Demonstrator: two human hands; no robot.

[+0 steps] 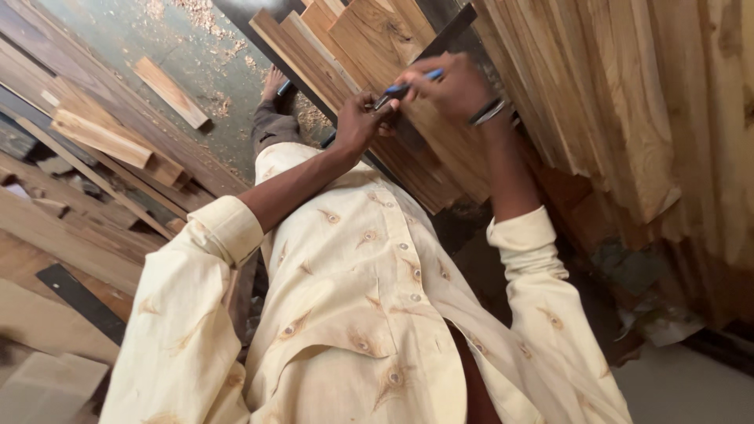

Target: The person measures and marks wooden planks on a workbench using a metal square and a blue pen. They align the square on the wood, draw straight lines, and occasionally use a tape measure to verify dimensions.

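My right hand, with a metal bracelet on its wrist, holds a blue pen whose tip points at a dark flat ruler. The ruler lies across a stack of wooden planks. Beside the pen tip, my left hand is curled with its fingers gripping the ruler's edge against the wood. Both cream sleeves are rolled up. My cream patterned shirt fills the lower middle of the view.
Tall pale boards lean at the right. Loose planks and offcuts lie at the left on a floor strewn with shavings. My bare foot stands near the plank stack. A dark strip lies at the lower left.
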